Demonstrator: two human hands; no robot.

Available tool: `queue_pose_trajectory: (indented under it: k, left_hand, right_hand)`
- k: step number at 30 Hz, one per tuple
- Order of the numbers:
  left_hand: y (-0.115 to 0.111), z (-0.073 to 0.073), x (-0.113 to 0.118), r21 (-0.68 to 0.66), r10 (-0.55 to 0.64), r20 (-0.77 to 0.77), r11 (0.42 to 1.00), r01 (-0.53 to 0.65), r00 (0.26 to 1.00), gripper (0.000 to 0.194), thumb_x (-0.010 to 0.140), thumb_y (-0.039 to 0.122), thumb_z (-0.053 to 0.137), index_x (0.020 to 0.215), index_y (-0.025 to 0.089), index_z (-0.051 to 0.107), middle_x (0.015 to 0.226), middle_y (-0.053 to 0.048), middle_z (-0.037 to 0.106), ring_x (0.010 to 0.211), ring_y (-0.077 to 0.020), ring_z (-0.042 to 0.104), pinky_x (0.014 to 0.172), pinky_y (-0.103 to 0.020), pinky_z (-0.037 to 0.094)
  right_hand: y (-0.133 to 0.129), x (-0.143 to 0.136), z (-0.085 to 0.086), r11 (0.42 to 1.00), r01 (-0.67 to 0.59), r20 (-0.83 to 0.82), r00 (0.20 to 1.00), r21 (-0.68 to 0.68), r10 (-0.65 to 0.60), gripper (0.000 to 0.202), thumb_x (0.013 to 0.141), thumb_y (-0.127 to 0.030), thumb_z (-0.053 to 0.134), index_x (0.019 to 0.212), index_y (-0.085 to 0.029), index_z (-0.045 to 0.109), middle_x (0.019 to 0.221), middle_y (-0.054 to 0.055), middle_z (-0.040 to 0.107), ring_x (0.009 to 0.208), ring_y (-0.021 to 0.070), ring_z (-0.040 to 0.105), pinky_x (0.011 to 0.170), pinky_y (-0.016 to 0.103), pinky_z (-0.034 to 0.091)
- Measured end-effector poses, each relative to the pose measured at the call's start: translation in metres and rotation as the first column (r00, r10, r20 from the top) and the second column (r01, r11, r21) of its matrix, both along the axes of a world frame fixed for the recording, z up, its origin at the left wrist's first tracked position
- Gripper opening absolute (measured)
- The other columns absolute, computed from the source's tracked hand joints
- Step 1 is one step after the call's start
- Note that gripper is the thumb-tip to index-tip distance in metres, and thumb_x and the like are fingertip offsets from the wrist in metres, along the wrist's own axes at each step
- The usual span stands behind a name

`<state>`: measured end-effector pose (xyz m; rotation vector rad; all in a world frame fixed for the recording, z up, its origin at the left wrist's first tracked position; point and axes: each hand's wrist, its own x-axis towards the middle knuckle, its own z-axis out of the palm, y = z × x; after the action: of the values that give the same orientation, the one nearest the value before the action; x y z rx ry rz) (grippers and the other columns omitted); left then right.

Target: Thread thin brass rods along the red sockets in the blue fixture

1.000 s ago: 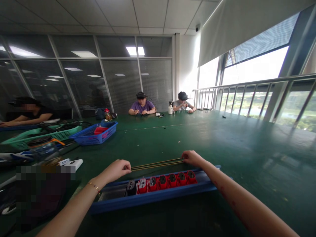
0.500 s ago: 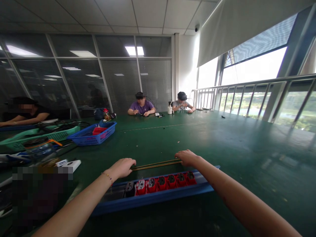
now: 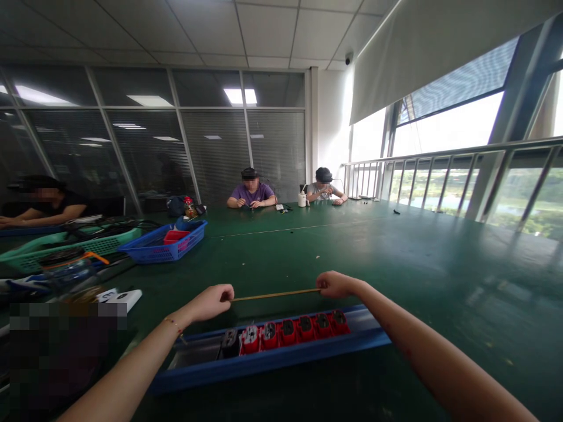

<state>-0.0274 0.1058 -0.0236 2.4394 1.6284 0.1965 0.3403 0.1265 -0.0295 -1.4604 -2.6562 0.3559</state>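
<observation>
A thin tan strip [image 3: 275, 295] runs straight between my two hands, just above the table beyond the blue trough. My left hand [image 3: 216, 300] is closed around its left end, thumb and fingers pinched together. At the right end, my right hand [image 3: 334, 284] grips it with curled fingers. Whether it is one strand or several pressed together, I cannot tell. Nearer me lies a long blue trough [image 3: 272, 361]. Inside it stands a row of red housings with dark or grey tops [image 3: 288, 333], and a black housing [image 3: 229, 344] sits at the left of the row.
Left of my hands are a blue basket [image 3: 176, 249] with a red box [image 3: 176, 235], a green basket [image 3: 101, 243] with cables, a jar [image 3: 70, 269] and a white device [image 3: 129, 300]. Several people sit around the green table [image 3: 373, 246]. A railing [image 3: 457, 153] lines the window side.
Two separate tan strands showed between my hands; now they appear as one strip. My fingers have curled in tighter on both ends. The left hand shifted slightly left.
</observation>
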Motion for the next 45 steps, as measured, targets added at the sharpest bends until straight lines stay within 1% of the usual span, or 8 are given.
queue_pose_trajectory:
  k: [5,10,13,16,24,31,38,45]
  left_hand:
    - [-0.03,0.021,-0.001,-0.033,-0.024,0.331,0.999,0.037,0.943,0.021,0.076,0.032,0.041,0.087,0.017,0.051,0.074,0.001,0.055,0.069,-0.013,0.052,0.063,-0.022,0.041]
    - [-0.071,0.038,0.011,-0.08,0.029,0.472,0.997,0.01,0.881,0.035,0.077,0.043,0.041,0.1,0.019,0.051,0.068,0.002,0.052,0.065,-0.0128,0.05,0.059,-0.021,0.04]
    - [-0.09,0.039,0.014,-0.095,0.082,0.531,0.995,-0.037,0.843,0.032,0.077,0.045,0.042,0.092,0.02,0.054,0.073,0.001,0.054,0.067,-0.0125,0.049,0.062,-0.021,0.04]
    - [-0.1,0.034,0.012,-0.146,0.11,0.538,0.989,-0.036,0.836,0.031,0.076,0.046,0.044,0.088,0.019,0.055,0.072,0.001,0.055,0.066,-0.0122,0.049,0.061,-0.02,0.039]
    - [-0.096,0.013,0.01,-0.184,0.163,0.473,0.979,-0.084,0.866,0.037,0.075,0.05,0.043,0.092,0.019,0.052,0.06,0.003,0.053,0.058,-0.013,0.05,0.054,-0.02,0.037]
    - [-0.093,0.007,0.012,-0.208,0.136,0.458,0.977,-0.043,0.879,0.039,0.076,0.052,0.04,0.088,0.018,0.055,0.063,0.002,0.053,0.059,-0.0132,0.051,0.054,-0.021,0.037]
    - [-0.092,0.007,0.011,-0.19,0.147,0.432,0.979,-0.07,0.89,0.042,0.075,0.054,0.04,0.088,0.018,0.057,0.063,0.001,0.055,0.06,-0.0143,0.052,0.055,-0.021,0.037]
    - [-0.093,0.008,0.012,-0.189,0.133,0.457,0.981,-0.05,0.879,0.039,0.075,0.052,0.041,0.088,0.018,0.057,0.068,0.001,0.057,0.062,-0.0135,0.052,0.055,-0.02,0.037]
  right_hand:
    - [-0.029,0.015,0.016,0.985,-0.013,-0.497,0.865,-0.173,-0.075,0.018,0.074,-0.023,0.046,0.083,-0.016,0.058,0.065,-0.002,0.054,0.057,0.0095,0.046,0.051,0.019,0.035]
    - [-0.077,0.019,0.031,0.98,0.011,-0.677,0.722,-0.197,-0.144,0.02,0.074,-0.024,0.049,0.092,-0.017,0.056,0.057,-0.005,0.04,0.052,0.0082,0.038,0.049,0.019,0.031]
    - [-0.105,0.022,0.036,0.957,-0.099,-0.701,0.702,-0.272,-0.127,0.038,0.074,-0.032,0.055,0.109,-0.021,0.046,0.063,-0.005,0.041,0.058,0.0091,0.041,0.053,0.02,0.033]
    - [-0.119,0.025,0.032,0.936,-0.11,-0.714,0.677,-0.335,-0.176,0.04,0.08,-0.044,0.045,0.112,-0.021,0.04,0.064,-0.004,0.041,0.057,0.0091,0.04,0.05,0.019,0.032]
    - [-0.103,0.026,0.003,0.981,0.067,-0.567,0.808,-0.183,-0.161,0.035,0.078,-0.05,0.044,0.094,-0.018,0.048,0.056,-0.005,0.045,0.05,0.0085,0.039,0.046,0.02,0.032]
    - [-0.102,0.028,0.003,0.982,0.056,-0.533,0.834,-0.181,-0.146,0.034,0.08,-0.049,0.042,0.094,-0.019,0.049,0.06,-0.003,0.049,0.055,0.0098,0.044,0.049,0.02,0.035]
    - [-0.102,0.037,0.006,0.975,0.113,-0.43,0.883,-0.191,-0.187,0.038,0.079,-0.052,0.041,0.074,-0.017,0.057,0.065,-0.001,0.055,0.057,0.0108,0.047,0.05,0.02,0.035]
    - [-0.096,0.04,0.023,0.977,0.176,-0.599,0.772,-0.117,-0.211,0.039,0.075,-0.052,0.046,0.069,-0.016,0.059,0.065,0.0,0.055,0.063,0.0131,0.048,0.057,0.022,0.037]
